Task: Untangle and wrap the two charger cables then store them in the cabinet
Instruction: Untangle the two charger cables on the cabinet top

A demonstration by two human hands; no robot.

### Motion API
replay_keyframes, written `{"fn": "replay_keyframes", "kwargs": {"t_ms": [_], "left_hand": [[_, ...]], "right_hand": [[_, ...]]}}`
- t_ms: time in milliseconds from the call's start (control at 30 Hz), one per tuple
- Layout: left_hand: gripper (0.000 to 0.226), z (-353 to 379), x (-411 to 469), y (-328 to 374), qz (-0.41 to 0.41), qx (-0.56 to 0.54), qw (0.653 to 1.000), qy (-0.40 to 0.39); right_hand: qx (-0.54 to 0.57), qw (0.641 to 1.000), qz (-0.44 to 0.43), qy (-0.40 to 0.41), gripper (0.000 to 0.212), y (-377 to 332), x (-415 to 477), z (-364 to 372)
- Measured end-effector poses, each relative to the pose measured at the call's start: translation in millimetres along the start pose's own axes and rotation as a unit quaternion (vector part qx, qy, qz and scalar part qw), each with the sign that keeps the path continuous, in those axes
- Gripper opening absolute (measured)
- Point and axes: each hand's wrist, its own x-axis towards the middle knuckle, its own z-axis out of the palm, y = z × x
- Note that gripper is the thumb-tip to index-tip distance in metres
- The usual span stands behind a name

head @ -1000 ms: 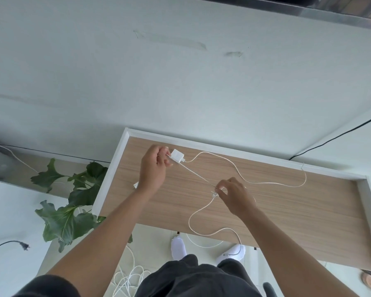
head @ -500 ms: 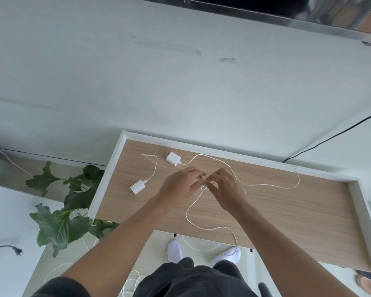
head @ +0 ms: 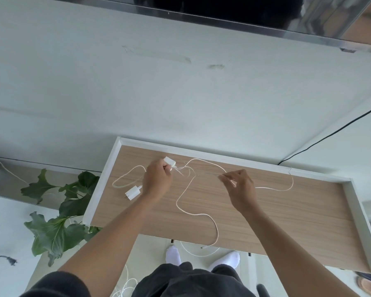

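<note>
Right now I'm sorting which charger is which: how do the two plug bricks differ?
The upper brick is pinched in the left hand and partly hidden by it; the lower brick lies loose on the table, untouched, its prongs in view. The upper brick's cable runs to the right hand; the lower brick's loops left. Both are white.

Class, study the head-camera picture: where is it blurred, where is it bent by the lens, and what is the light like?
Head view: motion blur smears the cable between the left hand and right hand; the wide-angle lens bends the cabinet top's white rim and the wall lines; the light is soft and even, with only faint shadows.
</note>
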Motion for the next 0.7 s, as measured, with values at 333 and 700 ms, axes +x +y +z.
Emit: {"fn": "replay_keyframes", "kwargs": {"t_ms": [333,700], "left_hand": [[0.024,0.1,10.3,-18.6,0.054,0.010,0.997,-0.057],[0.025,21.6,-10.8,28.7,0.147,-0.030,0.971,-0.185]], "right_hand": [[-0.024,0.988,0.154,0.003,0.030,38.4,0.4,-7.4],[-0.070,0.987,-0.112,-0.092,0.034,-37.5,-6.7,23.9]]}}
